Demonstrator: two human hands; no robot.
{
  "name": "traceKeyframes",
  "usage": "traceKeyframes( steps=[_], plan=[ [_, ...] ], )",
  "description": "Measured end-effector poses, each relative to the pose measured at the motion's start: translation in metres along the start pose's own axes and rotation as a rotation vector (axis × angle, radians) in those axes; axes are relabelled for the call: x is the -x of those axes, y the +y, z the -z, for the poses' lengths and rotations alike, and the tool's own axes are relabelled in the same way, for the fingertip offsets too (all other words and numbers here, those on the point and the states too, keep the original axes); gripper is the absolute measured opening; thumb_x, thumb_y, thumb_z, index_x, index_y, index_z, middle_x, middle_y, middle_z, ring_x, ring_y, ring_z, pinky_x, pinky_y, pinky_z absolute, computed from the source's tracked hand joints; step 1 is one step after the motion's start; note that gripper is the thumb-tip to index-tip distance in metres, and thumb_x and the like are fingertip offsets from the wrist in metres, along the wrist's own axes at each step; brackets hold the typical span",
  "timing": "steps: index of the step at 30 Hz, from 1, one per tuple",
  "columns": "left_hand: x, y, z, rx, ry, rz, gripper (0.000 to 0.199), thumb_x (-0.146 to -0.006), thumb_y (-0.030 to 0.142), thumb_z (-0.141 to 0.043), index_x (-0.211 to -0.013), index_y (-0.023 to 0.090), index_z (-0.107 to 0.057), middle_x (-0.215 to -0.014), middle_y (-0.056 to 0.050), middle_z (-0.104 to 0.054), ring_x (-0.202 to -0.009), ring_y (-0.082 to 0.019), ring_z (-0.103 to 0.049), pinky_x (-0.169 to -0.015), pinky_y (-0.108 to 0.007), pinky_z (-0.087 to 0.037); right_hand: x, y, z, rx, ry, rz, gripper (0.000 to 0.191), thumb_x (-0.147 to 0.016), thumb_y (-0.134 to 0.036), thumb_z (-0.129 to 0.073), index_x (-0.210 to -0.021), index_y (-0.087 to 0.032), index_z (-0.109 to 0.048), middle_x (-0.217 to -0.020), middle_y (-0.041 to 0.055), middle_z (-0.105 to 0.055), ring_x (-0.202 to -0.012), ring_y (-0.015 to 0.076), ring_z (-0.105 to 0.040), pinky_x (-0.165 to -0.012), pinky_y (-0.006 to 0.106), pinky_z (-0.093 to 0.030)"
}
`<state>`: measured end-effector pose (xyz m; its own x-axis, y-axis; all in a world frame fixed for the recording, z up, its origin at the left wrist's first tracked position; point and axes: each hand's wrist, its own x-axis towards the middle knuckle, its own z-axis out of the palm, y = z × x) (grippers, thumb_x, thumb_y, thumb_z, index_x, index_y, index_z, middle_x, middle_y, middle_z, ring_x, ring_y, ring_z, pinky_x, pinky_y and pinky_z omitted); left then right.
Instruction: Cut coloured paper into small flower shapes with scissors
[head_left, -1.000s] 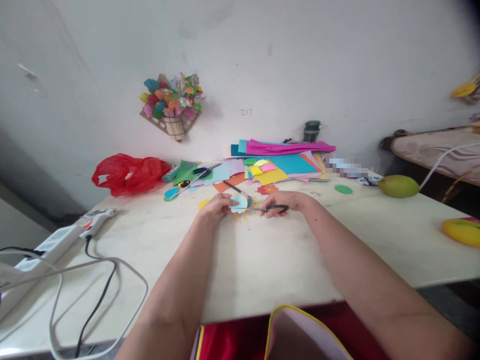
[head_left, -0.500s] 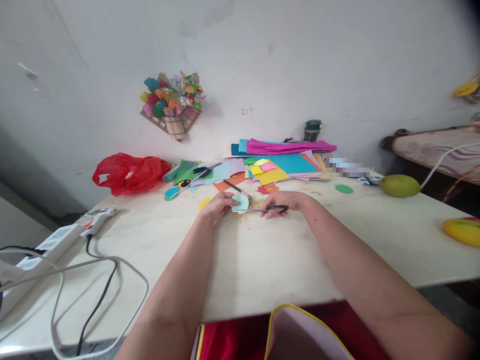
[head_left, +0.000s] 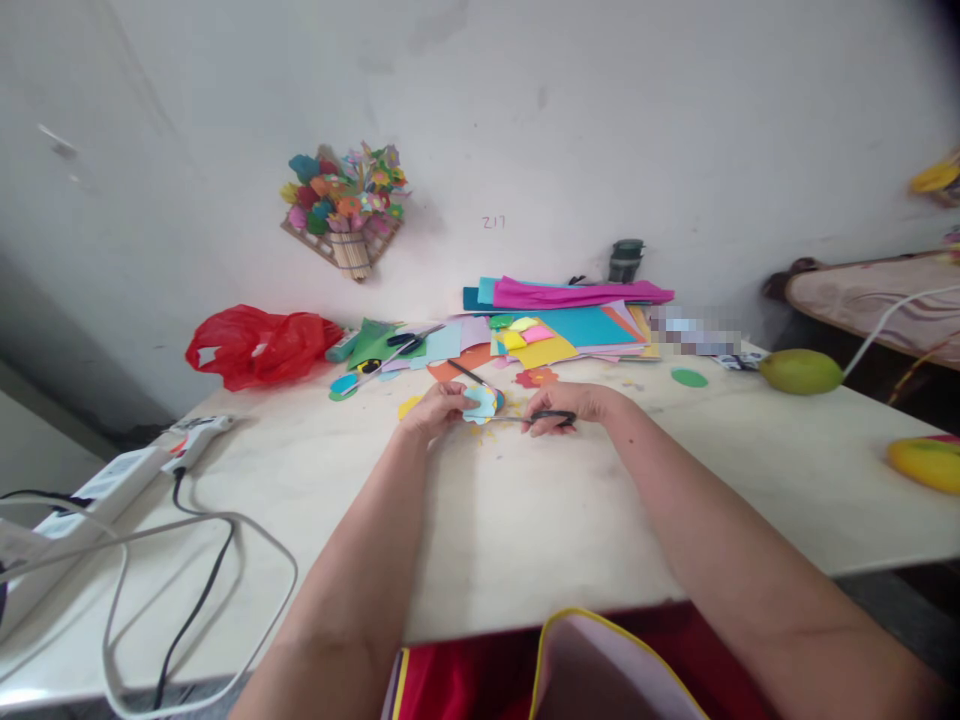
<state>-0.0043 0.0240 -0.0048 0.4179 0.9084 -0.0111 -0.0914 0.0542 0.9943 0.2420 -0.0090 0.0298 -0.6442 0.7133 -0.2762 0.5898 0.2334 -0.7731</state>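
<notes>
Between finger and thumb, my left hand (head_left: 441, 407) pinches a light blue paper cutout (head_left: 480, 403) with a wavy outline and some yellow at its edge. My right hand (head_left: 551, 410) is closed round the dark handles of a pair of scissors (head_left: 556, 417). Their blades point left and reach the lower edge of the cutout. Yellow paper scraps (head_left: 486, 436) lie on the table below. Just behind the cutout rests a dark pencil-like stick (head_left: 466, 372). A red and orange paper flower (head_left: 535, 377) lies beyond my right hand.
Coloured paper sheets (head_left: 585, 327) are stacked along the wall. A second pair of scissors (head_left: 405, 343) and a red plastic bag (head_left: 259, 345) lie back left. Power strips (head_left: 112, 495) with cables occupy the left side. A green mango-like fruit (head_left: 801, 371) sits at right.
The light blue cutout has turned or shifted slightly at the scissor blades. Both hands stay in nearly the same place.
</notes>
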Motion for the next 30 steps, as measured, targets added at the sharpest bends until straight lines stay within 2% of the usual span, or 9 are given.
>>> traceKeyframes(
  steps=[11, 19, 24, 30],
  plan=[
    [0.0, 0.001, -0.002, -0.015, 0.021, -0.035, 0.02, -0.048, 0.018, -0.078, -0.053, 0.013, -0.059, -0.054, -0.002, -0.061, -0.049, -0.013, -0.056, -0.053, -0.026, -0.043, -0.002, 0.003, 0.001, 0.011, 0.023, -0.004, 0.041, -0.063, -0.045, -0.069, -0.087, -0.012, -0.068, -0.049, -0.0033, -0.049, -0.042, 0.0065, -0.042, -0.04, 0.02, -0.032],
    [0.001, 0.004, -0.006, 0.025, 0.148, -0.105, 0.016, -0.048, 0.019, -0.076, -0.053, 0.012, -0.063, -0.053, -0.004, -0.063, -0.051, -0.013, -0.056, -0.056, -0.026, -0.045, 0.002, 0.002, 0.002, 0.002, 0.008, -0.032, 0.036, -0.063, -0.043, -0.069, -0.084, -0.013, -0.067, -0.05, -0.0034, -0.051, -0.042, 0.0067, -0.043, -0.04, 0.02, -0.033],
    [-0.003, -0.001, 0.0, 0.111, 0.256, -0.156, 0.02, -0.048, 0.023, -0.077, -0.058, 0.01, -0.064, -0.058, -0.005, -0.065, -0.055, -0.016, -0.06, -0.062, -0.03, -0.049, 0.011, 0.006, 0.006, -0.113, 0.074, -0.046, 0.025, -0.069, -0.035, -0.063, -0.08, -0.013, -0.062, -0.051, -0.0028, -0.054, -0.04, 0.0068, -0.045, -0.04, 0.02, -0.035],
    [-0.004, 0.0, -0.004, 0.201, 0.308, -0.194, 0.028, -0.049, 0.024, -0.078, -0.069, 0.011, -0.065, -0.066, -0.005, -0.067, -0.063, -0.018, -0.064, -0.066, -0.03, -0.05, 0.006, 0.014, 0.005, -0.222, 0.199, 0.081, 0.03, -0.076, -0.041, -0.058, -0.068, -0.013, -0.054, -0.053, 0.0014, -0.059, -0.04, 0.0082, -0.05, -0.037, 0.019, -0.033]
  ],
)
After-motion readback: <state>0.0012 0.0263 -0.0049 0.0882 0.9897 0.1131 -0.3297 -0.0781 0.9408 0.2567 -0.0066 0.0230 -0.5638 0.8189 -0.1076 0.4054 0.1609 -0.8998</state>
